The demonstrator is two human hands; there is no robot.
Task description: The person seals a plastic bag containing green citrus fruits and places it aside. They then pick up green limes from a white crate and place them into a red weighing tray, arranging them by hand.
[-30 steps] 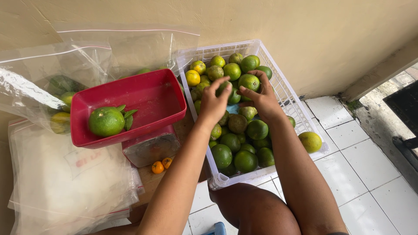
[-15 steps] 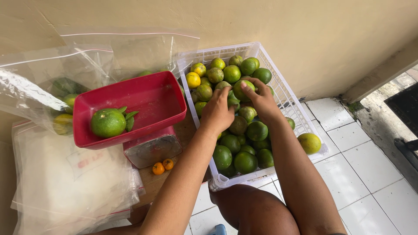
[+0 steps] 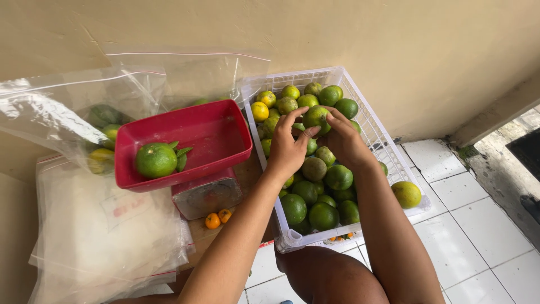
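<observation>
A white plastic basket [image 3: 368,121] holds several green and yellow-green citrus fruits. Both hands are inside it, over the middle of the pile. My left hand [image 3: 287,149] and my right hand [image 3: 346,141] together grip one green citrus fruit [image 3: 316,116], fingers wrapped on either side of it. To the left a red scale tray [image 3: 214,138] sits on a small kitchen scale [image 3: 208,194] and carries one green citrus fruit with leaves [image 3: 156,160].
Clear plastic bags [image 3: 73,107] with a few fruits lean on the wall at left; a stack of empty bags [image 3: 95,236] lies below. Two tiny orange fruits [image 3: 218,218] lie by the scale. A loose yellow-green fruit [image 3: 406,194] rests right of the basket. White floor tiles, my knee below.
Both hands have come together in the basket and closed on one green fruit, lifting it slightly off the pile. The red tray and its fruit are unchanged.
</observation>
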